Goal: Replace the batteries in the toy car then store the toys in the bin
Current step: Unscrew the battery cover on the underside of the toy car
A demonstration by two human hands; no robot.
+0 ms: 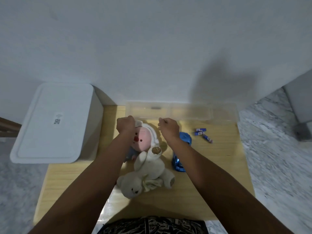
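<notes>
The table [219,166] is carrying everything within reach; the clear bin [182,112] is standing at its far edge. Both hands, left [125,126] and right [168,126], fingers curled, are seemingly gripping the bin's near rim. The doll [143,139], bear [135,184], car [179,159] and batteries [202,134] are lying outside.

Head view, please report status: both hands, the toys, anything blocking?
Left hand and right hand curled at clear bin rim. Plush toys, blue toy car on table, batteries loose. Nothing blocking.
</notes>
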